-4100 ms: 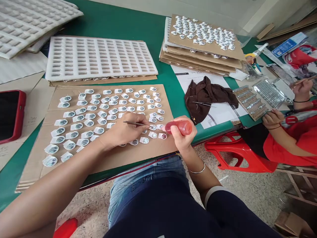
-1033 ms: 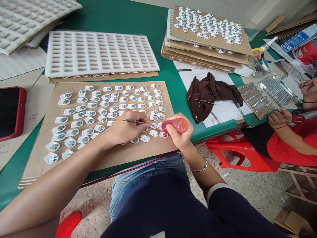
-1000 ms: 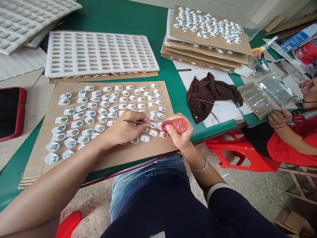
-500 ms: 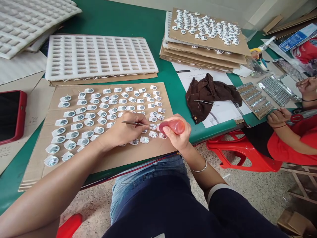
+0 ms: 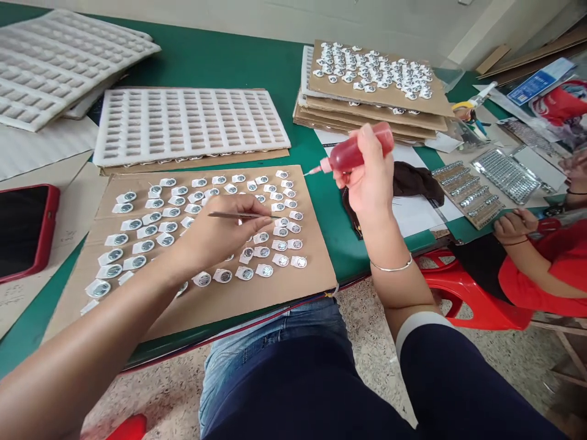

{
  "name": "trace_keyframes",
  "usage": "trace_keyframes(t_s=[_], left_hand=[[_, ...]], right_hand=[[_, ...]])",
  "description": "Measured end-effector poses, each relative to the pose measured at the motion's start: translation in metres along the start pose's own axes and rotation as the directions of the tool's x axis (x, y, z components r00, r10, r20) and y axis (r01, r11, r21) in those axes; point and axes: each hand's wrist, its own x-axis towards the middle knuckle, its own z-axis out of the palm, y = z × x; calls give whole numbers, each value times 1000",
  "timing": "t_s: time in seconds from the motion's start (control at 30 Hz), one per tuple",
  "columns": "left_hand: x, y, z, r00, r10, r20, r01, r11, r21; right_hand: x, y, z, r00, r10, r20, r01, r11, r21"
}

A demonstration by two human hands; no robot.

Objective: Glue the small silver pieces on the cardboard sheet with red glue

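My left hand (image 5: 224, 229) is closed on thin metal tweezers (image 5: 222, 214). Their tip reaches a small round silver piece (image 5: 283, 222) with a white tab, on the right side of a cardboard sheet (image 5: 293, 292). Rows of similar round pieces lie across that sheet, some hidden under my left hand and forearm. Raised above the sheet's right edge, my right hand (image 5: 373, 180) grips a squeeze bottle (image 5: 347, 155) of red liquid. The bottle's fine nozzle points left and touches nothing.
White gridded foam trays (image 5: 192, 122) lie behind the sheet. A stack of cardboard (image 5: 367, 113) bearing more pieces stands at the back. A dark brown cloth (image 5: 415, 183) is partly behind my right hand. A red-cased phone (image 5: 27, 232) lies left; a co-worker's hand (image 5: 516, 225) rests right.
My right hand has lifted the squeeze bottle up and right, away from the pieces. My left hand stays low over the sheet with the tweezers. The view has tilted slightly upward.
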Motion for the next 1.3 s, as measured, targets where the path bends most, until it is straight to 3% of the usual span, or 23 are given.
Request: trace_keyframes(t_s=[0.2, 0.37, 0.67, 1.03, 1.3], left_hand=[[-8, -14, 20, 998, 65, 10, -65, 998, 9], [-14, -22, 26, 988, 111, 105, -118, 991, 65], [-15, -21, 27, 984, 124, 131, -133, 989, 62], [-13, -26, 32, 977, 180, 117, -187, 981, 44], [-19, -12, 33, 913, 335, 233, -389, 888, 245]], right_hand=[[8, 25, 26, 991, 102, 92, -108, 992, 61], [-6, 42, 29, 995, 57, 85, -56, 998, -13], [-14, 36, 35, 999, -24, 45, 28, 996, -87], [-19, 24, 39, 991, 98, 88, -101, 994, 38], [-14, 25, 35, 975, 131, 180, -142, 989, 46]])
